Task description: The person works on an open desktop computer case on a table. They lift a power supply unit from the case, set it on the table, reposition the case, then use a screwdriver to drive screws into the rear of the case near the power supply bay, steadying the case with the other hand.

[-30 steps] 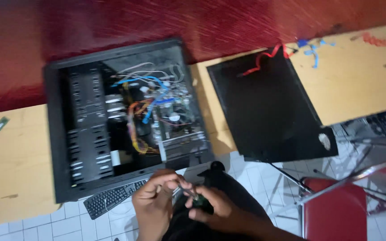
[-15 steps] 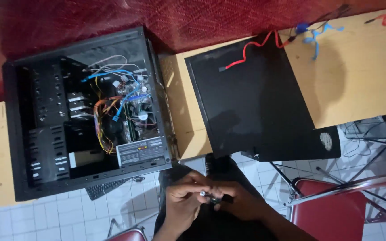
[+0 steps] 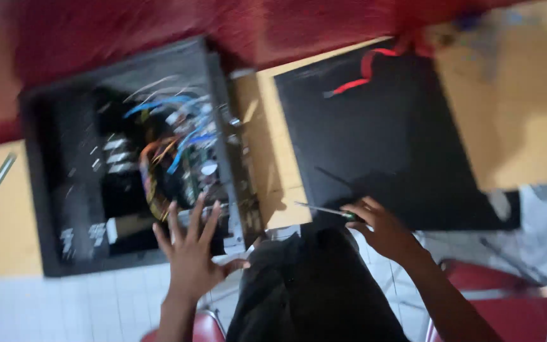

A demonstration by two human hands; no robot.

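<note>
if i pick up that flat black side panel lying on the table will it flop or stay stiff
Probably stiff: the black side panel lies flat with straight edges, like sheet metal. It looks thin and broad, so likely light but awkward. Its corner overhangs the table edge, so a push might tip it.

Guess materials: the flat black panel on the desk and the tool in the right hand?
Black panel: probably painted sheet metal, thin, flat, matte; blur leaves it open. Screwdriver in the right hand: slim shaft with a pale glint, likely steel; handle hidden by the fingers.
</note>
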